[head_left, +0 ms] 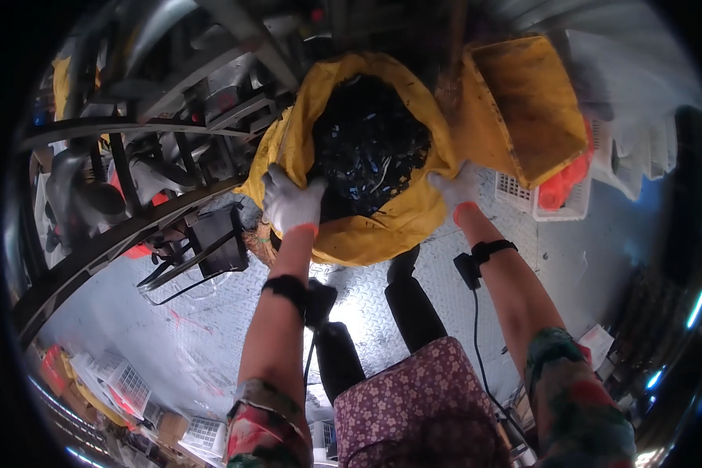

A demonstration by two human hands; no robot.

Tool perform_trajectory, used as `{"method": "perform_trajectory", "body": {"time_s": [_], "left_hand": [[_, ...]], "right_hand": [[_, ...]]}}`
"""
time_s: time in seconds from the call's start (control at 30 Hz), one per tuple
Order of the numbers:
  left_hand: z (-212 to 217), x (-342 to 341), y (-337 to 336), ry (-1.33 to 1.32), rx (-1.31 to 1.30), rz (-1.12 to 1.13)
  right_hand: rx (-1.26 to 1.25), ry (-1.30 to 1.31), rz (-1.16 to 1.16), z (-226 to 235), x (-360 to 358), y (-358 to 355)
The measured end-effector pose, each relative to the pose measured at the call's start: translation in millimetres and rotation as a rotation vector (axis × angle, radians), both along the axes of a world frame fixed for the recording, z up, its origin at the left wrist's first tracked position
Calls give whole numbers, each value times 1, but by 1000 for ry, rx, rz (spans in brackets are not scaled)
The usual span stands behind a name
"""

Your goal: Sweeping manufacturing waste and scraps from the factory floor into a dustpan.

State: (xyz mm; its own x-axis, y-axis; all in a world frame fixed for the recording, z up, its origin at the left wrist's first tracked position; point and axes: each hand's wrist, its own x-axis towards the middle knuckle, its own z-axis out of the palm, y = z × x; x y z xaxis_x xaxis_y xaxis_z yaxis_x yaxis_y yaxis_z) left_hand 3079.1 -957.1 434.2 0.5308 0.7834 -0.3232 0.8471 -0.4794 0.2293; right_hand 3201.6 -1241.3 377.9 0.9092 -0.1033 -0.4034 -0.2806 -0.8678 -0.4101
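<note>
In front of me stands a large yellow sack (382,242), its mouth open and its rim folded outward. Inside lie many small dark, shiny pieces (370,148), too jumbled to tell their kind. My left hand (292,203), in a white glove with an orange cuff, grips the sack's rim on the left, thumb toward the opening. On the opposite side my right hand (460,189), gloved the same way, holds the rim, with some of its fingers hidden.
A dirty yellow bin (487,117) is tilted beyond my right hand, beside a white crate (565,204) with red material. Dark metal framework (125,234) runs along the left, near a black folding frame (214,238). Patterned metal floor (203,312) lies below; more white crates (125,386) stand lower left.
</note>
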Motion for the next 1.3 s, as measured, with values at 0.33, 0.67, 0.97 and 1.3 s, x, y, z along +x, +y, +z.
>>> {"method": "perform_trajectory", "body": {"time_s": [0.33,0.67,0.97,1.3], "left_hand": [[4,-107,106,-597,-298,163],[72,-182,178,-910,-887,928],[110,-146,195,-911,-974,742],[158,-143,165,-979,-1427,768]], "right_hand": [[-48,387,768,53,12,25],[584,623,-409,183,-17,84],[842,67,-293,194,-17,46],[-126,347,203,326,-173,-161]]}}
